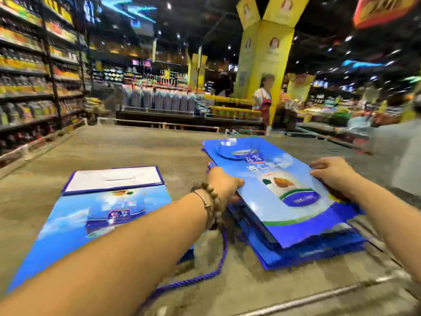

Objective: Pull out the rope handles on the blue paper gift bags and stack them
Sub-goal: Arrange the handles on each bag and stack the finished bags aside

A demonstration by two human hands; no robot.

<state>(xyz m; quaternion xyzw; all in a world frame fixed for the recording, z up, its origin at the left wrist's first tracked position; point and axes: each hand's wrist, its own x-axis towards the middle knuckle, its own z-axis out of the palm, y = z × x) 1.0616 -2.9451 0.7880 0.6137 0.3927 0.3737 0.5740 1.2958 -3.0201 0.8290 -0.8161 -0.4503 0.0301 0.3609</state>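
Top bag (282, 188): light, stiff, slick paper; hold by side edges.
Left hand (224, 184): fingers clamped on its left edge.
Right hand (333, 171): fingers pressing the right edge.
Rope handle (214, 272): limp, trailing over the bench (136, 147).

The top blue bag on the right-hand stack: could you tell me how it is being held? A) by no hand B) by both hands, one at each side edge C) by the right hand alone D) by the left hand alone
B: the left hand grips the top bag at its left edge and the right hand rests on its right edge.
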